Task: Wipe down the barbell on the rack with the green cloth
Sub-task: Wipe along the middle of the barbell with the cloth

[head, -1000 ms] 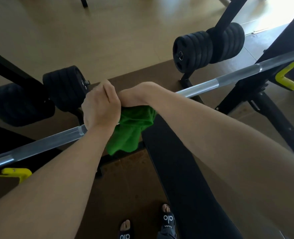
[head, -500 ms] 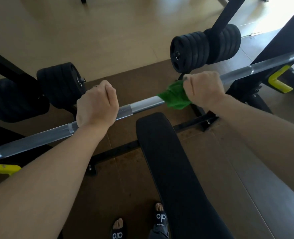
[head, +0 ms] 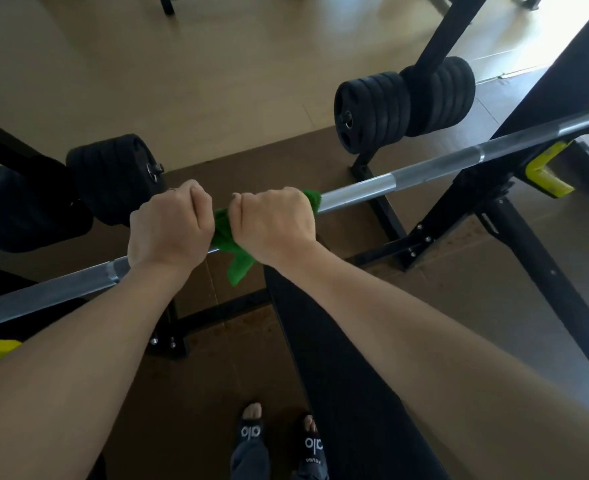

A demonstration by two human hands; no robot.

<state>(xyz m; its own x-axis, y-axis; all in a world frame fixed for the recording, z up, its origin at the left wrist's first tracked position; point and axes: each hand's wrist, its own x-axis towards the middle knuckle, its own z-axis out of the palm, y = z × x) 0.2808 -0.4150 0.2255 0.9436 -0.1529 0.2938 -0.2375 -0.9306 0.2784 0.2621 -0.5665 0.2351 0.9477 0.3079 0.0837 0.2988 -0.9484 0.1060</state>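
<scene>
Both hands clenched on the racked barbell, green cloth under the right one.

The barbell lies across the rack, its long axis running from lower left to upper right, above the head of the black bench. The right hand grasps the green cloth wrapped round the bar; the left hand grips bare steel just beside it. Two yellow hooks show at the uprights. Two stacks of black weight plates hang on pegs beyond. Two sandalled feet stand on the floor below.

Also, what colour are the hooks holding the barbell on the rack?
Yellow; the right hook shows best in the head view, under the barbell.
</scene>
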